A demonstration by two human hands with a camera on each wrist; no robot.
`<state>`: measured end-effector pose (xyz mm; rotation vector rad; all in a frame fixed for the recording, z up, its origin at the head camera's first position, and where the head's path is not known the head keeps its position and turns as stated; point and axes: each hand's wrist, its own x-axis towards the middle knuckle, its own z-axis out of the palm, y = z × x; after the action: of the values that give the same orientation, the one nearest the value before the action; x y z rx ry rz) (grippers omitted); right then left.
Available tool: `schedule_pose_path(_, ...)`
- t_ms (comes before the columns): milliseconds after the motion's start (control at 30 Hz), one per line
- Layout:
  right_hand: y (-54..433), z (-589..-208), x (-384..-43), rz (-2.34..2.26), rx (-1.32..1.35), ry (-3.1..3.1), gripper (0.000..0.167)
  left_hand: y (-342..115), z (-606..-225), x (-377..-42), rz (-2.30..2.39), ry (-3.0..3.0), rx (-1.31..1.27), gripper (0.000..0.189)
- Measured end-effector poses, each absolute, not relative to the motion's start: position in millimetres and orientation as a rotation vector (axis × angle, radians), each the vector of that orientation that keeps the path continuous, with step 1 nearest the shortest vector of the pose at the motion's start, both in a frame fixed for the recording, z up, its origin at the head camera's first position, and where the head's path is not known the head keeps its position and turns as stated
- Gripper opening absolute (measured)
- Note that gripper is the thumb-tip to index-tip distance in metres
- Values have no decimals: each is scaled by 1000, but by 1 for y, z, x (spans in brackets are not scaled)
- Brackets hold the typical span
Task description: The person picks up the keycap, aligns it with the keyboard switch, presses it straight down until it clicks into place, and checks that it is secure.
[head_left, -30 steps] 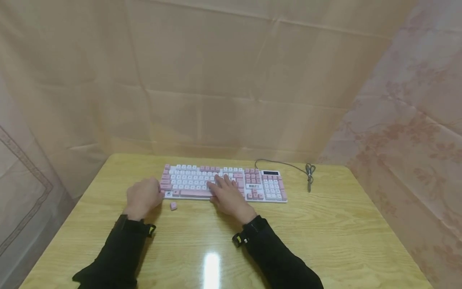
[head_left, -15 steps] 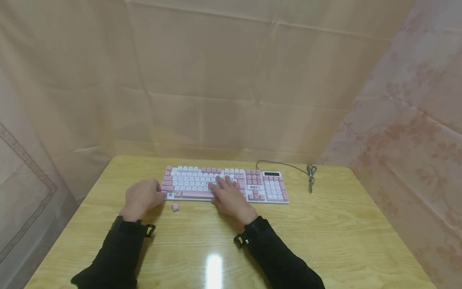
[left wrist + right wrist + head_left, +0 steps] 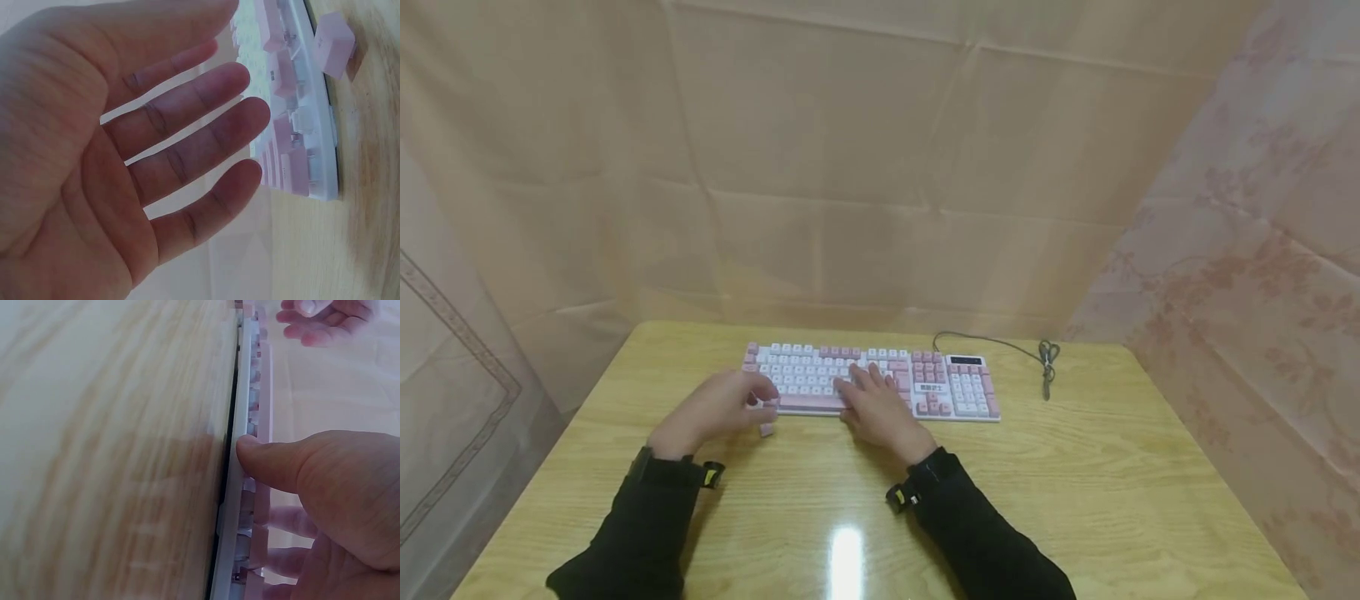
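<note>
A pink and white keyboard (image 3: 808, 377) lies on the wooden table, its front edge toward me. Over its front left corner hovers my left hand (image 3: 711, 410), thumb and fingers apart, nothing between them in the left wrist view. That view also shows a bare white key switch (image 3: 302, 119) in the keyboard's front row. One loose pink keycap (image 3: 334, 45) sits on the table just off the front edge, partly behind my left fingers in the head view. My right hand (image 3: 880, 417) rests spread on the keys, its thumb (image 3: 253, 450) touching the front edge.
A bundled grey cable (image 3: 1045, 358) runs from the keyboard's back to the table's right side. Beige cloth (image 3: 880, 167) hangs behind the table (image 3: 1060, 483), and patterned cloth (image 3: 1247, 292) hangs at the right.
My left hand has moved right, away from the keyboard's left end, and its thumb and fingers have spread. The right hand stays in place on the keys.
</note>
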<state>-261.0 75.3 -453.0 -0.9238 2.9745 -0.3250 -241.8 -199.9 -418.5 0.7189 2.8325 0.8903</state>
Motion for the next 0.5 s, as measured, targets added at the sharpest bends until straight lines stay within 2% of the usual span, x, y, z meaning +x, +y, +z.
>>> schedule_pose_path(167,76,-450,-262,-348,-964,2973,49,-199,-421,-243,858,2845,680,14)
schedule_pose_path(333,74,-447,-264,-425,-1059,3047,34,-198,-421,-241,861,2834,667,16)
schedule_pose_path(500,72,-443,-263,-523,-1028,3094,26,-196,-422,-241,856,2828,698,19)
